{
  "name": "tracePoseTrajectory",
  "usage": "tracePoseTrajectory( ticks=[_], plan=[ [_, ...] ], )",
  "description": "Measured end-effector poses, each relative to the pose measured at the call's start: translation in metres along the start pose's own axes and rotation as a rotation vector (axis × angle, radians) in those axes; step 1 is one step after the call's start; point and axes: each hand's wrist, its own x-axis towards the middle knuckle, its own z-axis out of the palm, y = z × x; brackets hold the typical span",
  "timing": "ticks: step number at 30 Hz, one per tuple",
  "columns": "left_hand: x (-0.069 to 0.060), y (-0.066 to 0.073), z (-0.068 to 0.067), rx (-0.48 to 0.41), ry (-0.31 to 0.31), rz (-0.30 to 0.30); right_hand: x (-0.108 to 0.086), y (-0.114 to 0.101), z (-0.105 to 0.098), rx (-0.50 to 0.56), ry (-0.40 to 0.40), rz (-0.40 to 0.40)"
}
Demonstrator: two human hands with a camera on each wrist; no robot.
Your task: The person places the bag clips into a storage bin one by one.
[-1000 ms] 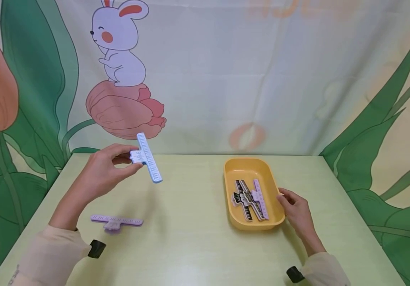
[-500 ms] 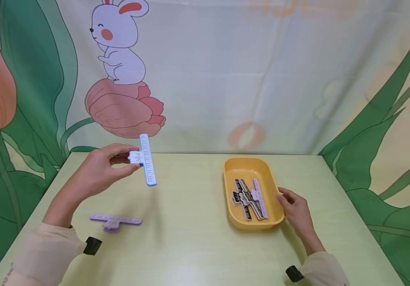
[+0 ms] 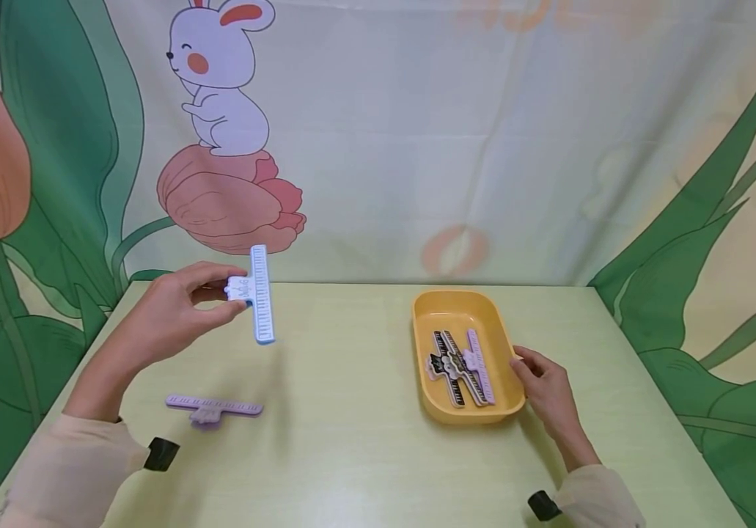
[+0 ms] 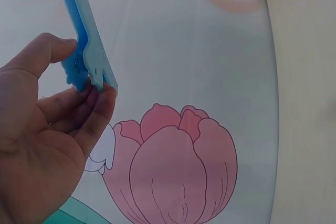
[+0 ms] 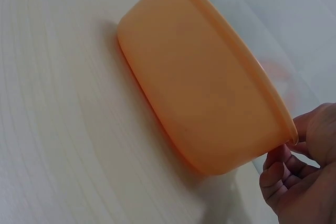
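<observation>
Nearest, a lilac clip (image 3: 214,405) lies on the surface (image 3: 351,469). Beyond it, the right hand (image 3: 545,385) pinches the rim of a yellow tray (image 3: 460,306) holding two black-and-white clips (image 3: 460,367) and a purple clip (image 3: 482,370). The left hand (image 3: 176,312) grips a blue clip (image 3: 262,293) above the surface, its ruler-like marks too small to read. On the backdrop (image 3: 378,147), faint orange lettering (image 3: 519,26) is cut off at the top.

Sleeves (image 3: 70,466) cropped, blue clip (image 4: 89,22) cut off in left wrist view
</observation>
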Motion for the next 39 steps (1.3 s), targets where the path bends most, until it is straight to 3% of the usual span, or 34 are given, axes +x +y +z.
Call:
tracePoseTrajectory(
  ticks=[12,39],
  plan=[
    [0.006,0.009,0.005,0.005,-0.028,0.004,-0.001,0.001,-0.002,-0.001,0.002,-0.002],
    [0.03,0.032,0.046,-0.075,-0.09,0.059,0.0,0.002,-0.001,-0.001,-0.001,0.009]
  ],
)
